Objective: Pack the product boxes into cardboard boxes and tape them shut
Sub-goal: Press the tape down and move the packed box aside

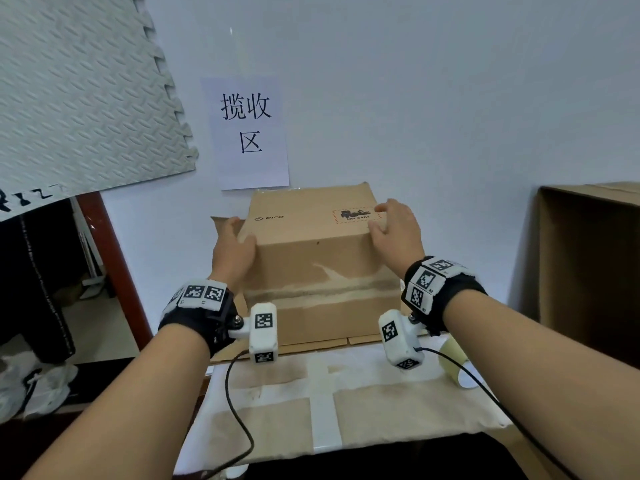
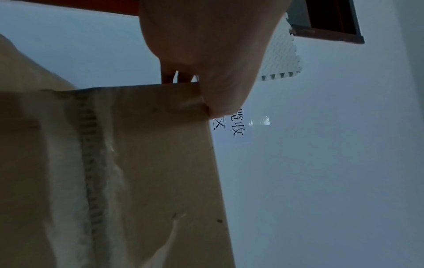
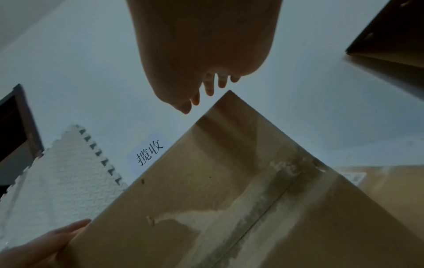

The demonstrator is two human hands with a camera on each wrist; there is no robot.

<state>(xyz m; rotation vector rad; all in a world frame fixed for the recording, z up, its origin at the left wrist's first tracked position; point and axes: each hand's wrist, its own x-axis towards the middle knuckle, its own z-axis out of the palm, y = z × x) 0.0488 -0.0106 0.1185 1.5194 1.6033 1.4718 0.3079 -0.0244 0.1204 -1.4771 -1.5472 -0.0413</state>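
Nearest the person, the counter [image 1: 381, 403], covered in worn brown card patched with pale tape strips, carries a roll of cream-coloured tape [image 1: 453, 362] at its right, just beside the right wrist. Beyond it stands the brown corrugated cardboard box [image 1: 318, 271], its front face scarred where old tape was torn off, sitting against the wall at the back of the counter. The left hand [image 1: 232, 252] holds the box's upper left corner, thumb on the front and fingers [image 2: 168, 77] wrapped over the edge onto a side flap that stands out. The right hand [image 1: 394, 226] lies spread over the upper right corner, fingers [image 3: 210, 88] fairly straight, pressing rather than gripping. The likely trouble: with only one hand truly gripping, the box could twist or slide on the slick taped surface, and the loose left flap may fold or tear under the fingers. Farther right, a second open brown carton [image 1: 588, 265] stands well apart.
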